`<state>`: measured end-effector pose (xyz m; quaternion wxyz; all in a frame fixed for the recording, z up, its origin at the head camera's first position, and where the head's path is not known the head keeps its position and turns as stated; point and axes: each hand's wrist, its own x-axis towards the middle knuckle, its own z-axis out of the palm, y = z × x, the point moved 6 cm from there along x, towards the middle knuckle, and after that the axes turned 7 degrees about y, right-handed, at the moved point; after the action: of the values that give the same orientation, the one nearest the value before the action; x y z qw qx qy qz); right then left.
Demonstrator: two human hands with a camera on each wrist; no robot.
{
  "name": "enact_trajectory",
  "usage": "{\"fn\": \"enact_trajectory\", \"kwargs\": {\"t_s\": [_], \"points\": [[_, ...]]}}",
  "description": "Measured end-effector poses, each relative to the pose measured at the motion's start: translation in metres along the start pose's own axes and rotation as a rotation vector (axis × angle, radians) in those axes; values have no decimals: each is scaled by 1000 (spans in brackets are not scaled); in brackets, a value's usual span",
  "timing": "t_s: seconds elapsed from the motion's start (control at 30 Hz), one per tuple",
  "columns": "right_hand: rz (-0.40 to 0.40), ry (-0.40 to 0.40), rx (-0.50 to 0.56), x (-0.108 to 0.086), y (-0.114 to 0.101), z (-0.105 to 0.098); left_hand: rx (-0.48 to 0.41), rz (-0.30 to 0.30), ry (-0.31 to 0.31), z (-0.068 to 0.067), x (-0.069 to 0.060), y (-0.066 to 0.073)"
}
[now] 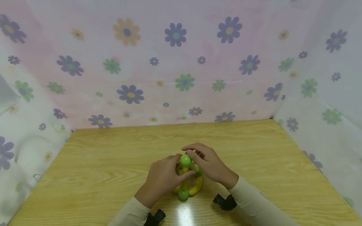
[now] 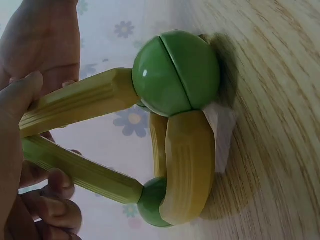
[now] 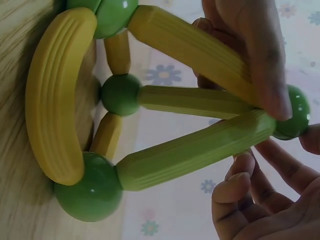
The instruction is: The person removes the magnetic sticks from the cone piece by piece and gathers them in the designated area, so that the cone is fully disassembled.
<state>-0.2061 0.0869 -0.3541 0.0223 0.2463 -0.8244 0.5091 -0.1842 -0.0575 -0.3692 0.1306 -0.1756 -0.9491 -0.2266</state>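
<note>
A pyramid-shaped ball-and-rod building toy (image 1: 185, 182) stands on the table between the two hands. Curved yellow rods (image 3: 52, 95) and green balls (image 2: 175, 72) form its base; straight yellow and green rods (image 3: 195, 152) rise to a green top ball (image 1: 186, 160). From the left, my left hand (image 1: 162, 174) grips the upper rods, its thumb lying across a yellow one just below the top. On the other side, my right hand (image 1: 213, 163) holds the toy at the top ball, thumb against it and fingers bent beside the green rod. The hands hide part of the upper joint.
The wood-grain table (image 1: 113, 157) reaches back to a flower-printed cloth (image 1: 181, 62), which also hangs along both sides. Black wrist-camera mounts (image 1: 225, 201) sit below the forearms, close to the tabletop.
</note>
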Motion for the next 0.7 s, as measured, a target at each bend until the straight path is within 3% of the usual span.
{"fn": "enact_trajectory", "kwargs": {"t_s": [0.17, 0.27, 0.47, 0.7], "points": [[-4, -42, 67, -1, -4, 3, -54, 49, 81, -5, -1, -1], [-20, -63, 88, -2, -6, 3, -148, 56, 93, -5, -1, -2], [-36, -83, 143, -2, -9, 1, -400, -51, 40, 0, 1, -6], [-21, -97, 186, -2, -10, 0, -471, -95, 2, 2, 2, -6]]}}
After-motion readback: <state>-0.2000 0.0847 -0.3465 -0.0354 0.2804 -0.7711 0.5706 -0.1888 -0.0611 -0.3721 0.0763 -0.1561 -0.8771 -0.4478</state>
